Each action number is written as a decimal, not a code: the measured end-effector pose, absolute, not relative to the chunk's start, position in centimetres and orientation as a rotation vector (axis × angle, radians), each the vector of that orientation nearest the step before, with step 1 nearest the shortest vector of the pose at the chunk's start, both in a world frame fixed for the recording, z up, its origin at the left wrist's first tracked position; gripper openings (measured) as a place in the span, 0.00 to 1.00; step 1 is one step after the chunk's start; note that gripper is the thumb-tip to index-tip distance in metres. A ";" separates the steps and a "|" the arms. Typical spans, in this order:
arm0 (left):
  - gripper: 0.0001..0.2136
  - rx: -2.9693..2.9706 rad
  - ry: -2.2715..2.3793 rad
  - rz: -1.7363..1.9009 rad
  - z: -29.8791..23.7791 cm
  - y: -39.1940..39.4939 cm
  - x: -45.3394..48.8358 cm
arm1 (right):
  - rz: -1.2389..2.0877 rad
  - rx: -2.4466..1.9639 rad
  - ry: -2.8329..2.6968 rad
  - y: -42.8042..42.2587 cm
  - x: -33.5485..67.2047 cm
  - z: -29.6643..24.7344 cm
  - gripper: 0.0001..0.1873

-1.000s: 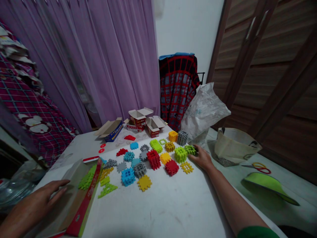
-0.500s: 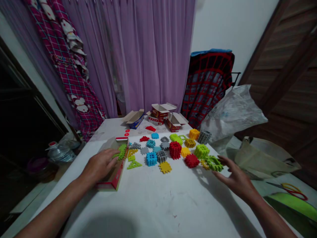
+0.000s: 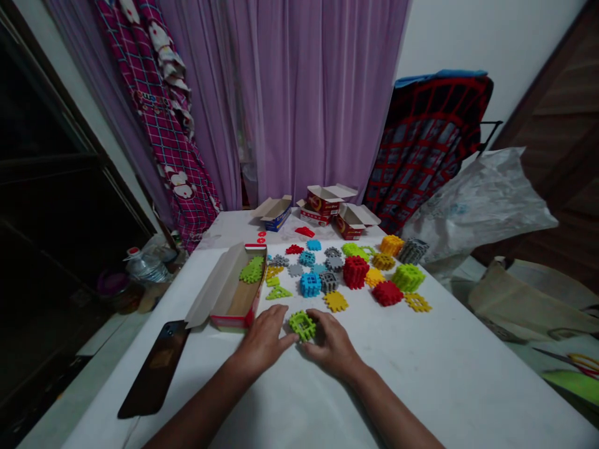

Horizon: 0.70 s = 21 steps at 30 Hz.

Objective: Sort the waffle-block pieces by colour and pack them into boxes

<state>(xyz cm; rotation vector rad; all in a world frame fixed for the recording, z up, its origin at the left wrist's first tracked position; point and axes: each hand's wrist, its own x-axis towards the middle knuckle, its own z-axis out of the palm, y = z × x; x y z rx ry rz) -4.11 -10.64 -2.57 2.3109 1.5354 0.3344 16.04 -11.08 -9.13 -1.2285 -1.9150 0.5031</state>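
A green waffle-block piece (image 3: 302, 325) rests on the white table (image 3: 421, 374) between both my hands. My left hand (image 3: 264, 340) pinches its left side with thumb and fingers. My right hand (image 3: 333, 343) grips its right side. Beyond them lie several coloured interlocking blocks: a blue cube (image 3: 310, 284), a red cube (image 3: 355, 272), a second red block (image 3: 387, 292), a green cube (image 3: 408, 277) and flat yellow pieces (image 3: 336, 302). An open red cardboard box (image 3: 234, 289) with green pieces inside sits just left of my left hand.
A dark phone (image 3: 154, 368) lies at the table's left edge. Small open boxes (image 3: 327, 206) stand at the far end by the purple curtain. A white plastic bag (image 3: 477, 206), a cloth bag (image 3: 524, 299) and scissors (image 3: 580, 362) are to the right.
My right hand carried the green piece from the table's right side to the near centre. My left hand left the box and joined it on the piece. The view turned left.
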 end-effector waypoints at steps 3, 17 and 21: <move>0.27 2.207 1.550 0.299 -4.2 -10.5 -4.4 | 0.461 -1.233 -1.967 -11.0 15.5 -9.8 0.31; 0.33 2.270 1.686 0.157 -4.1 -11.6 -0.9 | 0.584 -1.281 -2.030 -12.4 20.6 -9.2 0.26; 0.25 2.303 1.793 0.143 -4.3 -11.9 0.2 | 0.598 -1.280 -2.006 -12.7 22.2 -8.6 0.17</move>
